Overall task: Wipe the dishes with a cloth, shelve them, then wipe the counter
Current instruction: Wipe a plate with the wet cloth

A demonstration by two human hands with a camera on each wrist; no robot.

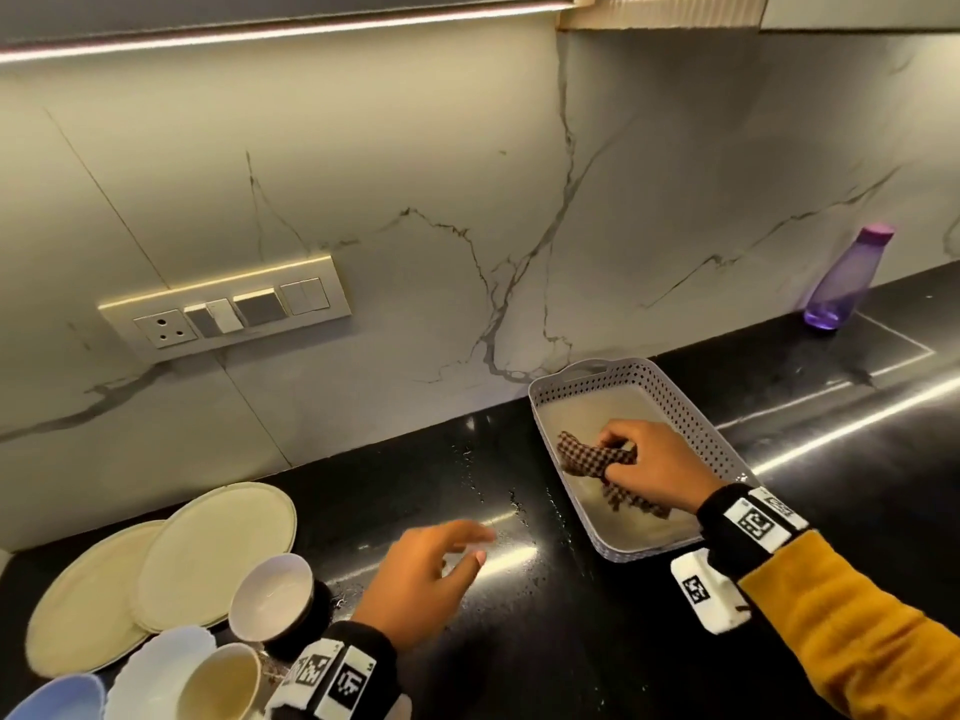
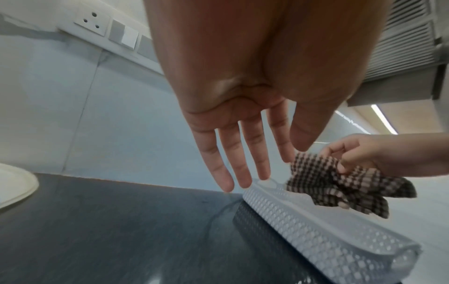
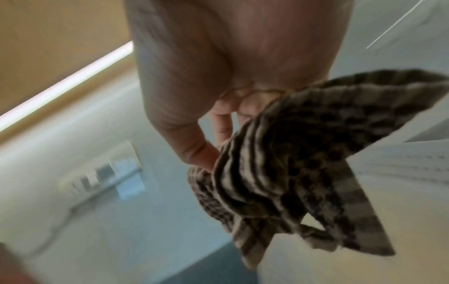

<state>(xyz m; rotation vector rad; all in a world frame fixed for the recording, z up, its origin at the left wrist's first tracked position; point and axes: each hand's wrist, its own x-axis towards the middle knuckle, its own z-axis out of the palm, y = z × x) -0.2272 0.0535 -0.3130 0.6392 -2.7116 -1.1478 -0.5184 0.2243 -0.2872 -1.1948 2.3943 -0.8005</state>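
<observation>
My right hand (image 1: pixel 644 459) grips a brown checked cloth (image 1: pixel 589 456) just above the floor of a grey perforated basket (image 1: pixel 691 423); the cloth (image 2: pixel 323 184) hangs bunched from the fingers (image 3: pixel 218 123). My left hand (image 1: pixel 431 574) hovers open over the black counter (image 1: pixel 467 459), fingers (image 2: pixel 218 159) spread and holding nothing. At the lower left lie two cream plates (image 1: pixel 208 548), a white bowl (image 1: pixel 270 595), a cream cup (image 1: pixel 221 683), a scalloped white plate (image 1: pixel 150 662) and a blue dish (image 1: pixel 57 698).
A purple bottle (image 1: pixel 844 278) stands at the back right by the marble wall. A switch and socket panel (image 1: pixel 223 314) is set in the wall at the left. Water drops speckle the counter between the dishes and the basket.
</observation>
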